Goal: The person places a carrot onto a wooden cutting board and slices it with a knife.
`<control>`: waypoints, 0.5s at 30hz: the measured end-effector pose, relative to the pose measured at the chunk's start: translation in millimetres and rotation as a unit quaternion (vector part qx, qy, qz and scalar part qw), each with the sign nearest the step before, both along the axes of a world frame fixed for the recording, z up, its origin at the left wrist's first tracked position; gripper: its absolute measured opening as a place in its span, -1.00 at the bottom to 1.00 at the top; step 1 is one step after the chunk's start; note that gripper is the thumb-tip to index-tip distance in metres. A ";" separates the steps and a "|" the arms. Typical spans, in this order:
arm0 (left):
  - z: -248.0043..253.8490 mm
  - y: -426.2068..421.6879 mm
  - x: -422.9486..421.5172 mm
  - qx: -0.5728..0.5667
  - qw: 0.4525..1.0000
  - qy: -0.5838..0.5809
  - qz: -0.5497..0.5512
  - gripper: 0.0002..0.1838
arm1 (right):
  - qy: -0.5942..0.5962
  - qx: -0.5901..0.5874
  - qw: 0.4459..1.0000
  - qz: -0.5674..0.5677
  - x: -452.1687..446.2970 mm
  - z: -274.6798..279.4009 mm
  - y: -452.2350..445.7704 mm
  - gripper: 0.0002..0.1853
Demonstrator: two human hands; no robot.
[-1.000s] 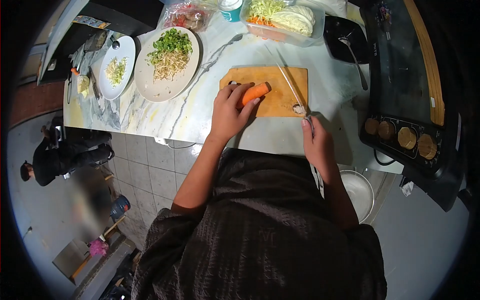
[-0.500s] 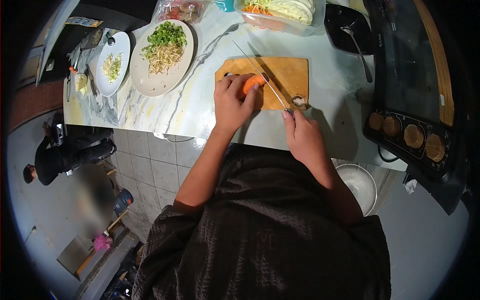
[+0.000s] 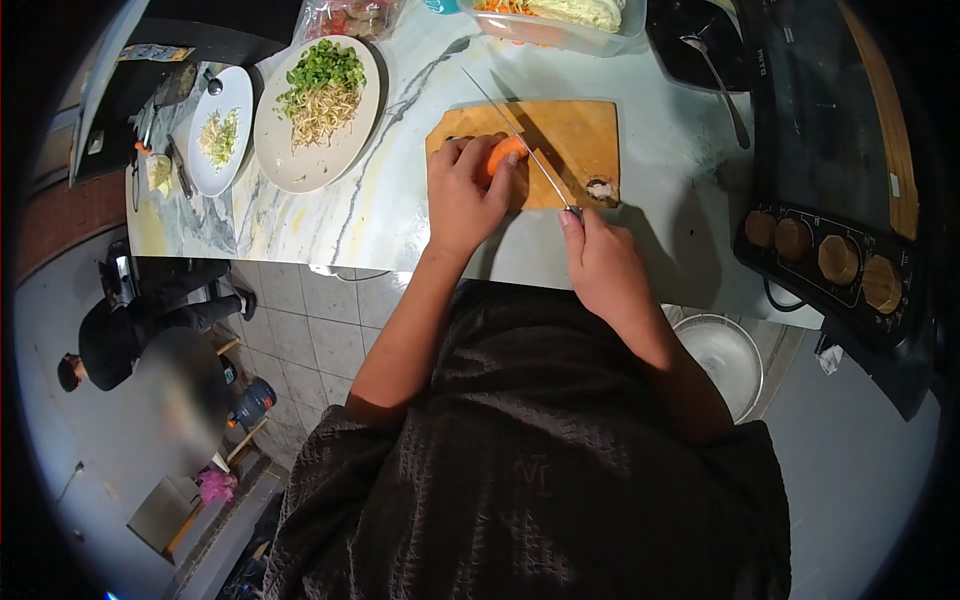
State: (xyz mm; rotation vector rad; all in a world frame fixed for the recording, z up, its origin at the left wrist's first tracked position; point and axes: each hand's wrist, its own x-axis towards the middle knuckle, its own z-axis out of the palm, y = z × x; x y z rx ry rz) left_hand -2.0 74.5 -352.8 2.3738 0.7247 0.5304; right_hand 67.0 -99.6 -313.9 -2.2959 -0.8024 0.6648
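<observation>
On the wooden cutting board [image 3: 575,130], my left hand [image 3: 468,200] is closed around a carrot [image 3: 503,153], whose orange end shows past the fingers. The rest of the carrot lies hidden under the hand. My right hand [image 3: 607,258] grips a knife [image 3: 541,162] by its handle, at the board's near edge. The long blade slants up and to the left, right beside the carrot's exposed end; whether it touches cannot be made out. A small pale piece [image 3: 599,189] sits at the board's lower right corner.
To the left stand a plate [image 3: 275,150] of greens and sprouts and a smaller plate [image 3: 205,175] of chopped pieces. Behind the board is a plastic container [image 3: 560,38] with cabbage. A black dish with a spoon [image 3: 722,85] and a stove [image 3: 830,215] are at right.
The whole view has shifted slightly. Both hands keep their holds on the carrot and knife, and the blade remains beside the carrot's end. In the background, a person in dark clothes has moved slightly.
</observation>
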 end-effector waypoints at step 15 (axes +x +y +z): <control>-5.7 1.5 1.2 -0.024 0.999 -0.033 -0.005 -0.77 | 0.031 -0.074 0.997 -0.001 -0.6 13.6 6.8 -0.55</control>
